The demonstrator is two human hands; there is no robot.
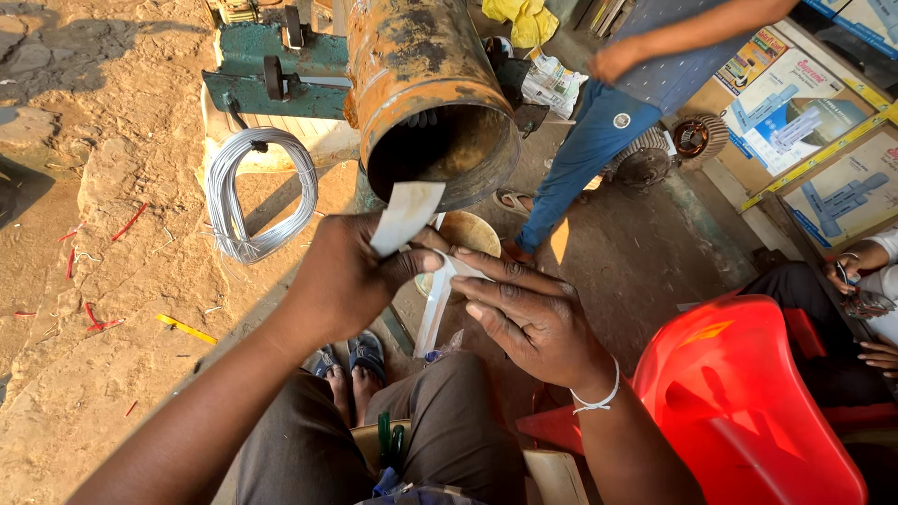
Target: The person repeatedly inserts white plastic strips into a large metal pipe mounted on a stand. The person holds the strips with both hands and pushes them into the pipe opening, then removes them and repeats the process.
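**Two hands, two paper strips, one rusty cylinder**

While the person sits low w/ knees apart, both hands meet in front of the chest. Left hand [341,281] is closed, thumb & fingers pinching one short white paper strip [406,216] that sticks up at a tilt. Right hand [533,318] has fingers stretched nearly flat, tips pressing a second, longer paper strip [436,304] that hangs down between the two hands; it looks pinned rather than wrapped in a fist. That wrist carries 1 white band [599,400].

Nearest below: 2 sandalled feet [354,360] on the ground betw. the knees, and what looks like a green-handled tool [391,440] in the lap area; can't tell its kind. Right beside the person stands 1 red plastic chair [748,402].

Just beyond the hands is 1 big rusty orange cylinder [421,84], open end facing the person, w/ 1 round tan disc [472,234] under its mouth. Left of it, 1 coil of grey wire [257,192] rests on the sandy ground, w/ several red wire scraps [98,323] & 1 yellow piece [187,329] scattered nearby.

Farther back: 1 green metal machine [271,75], 1 standing person in blue trousers [585,154], 1 seated person's hands [856,271] at right edge, & 3 printed cardboard boxes [795,103] stacked along the wall.
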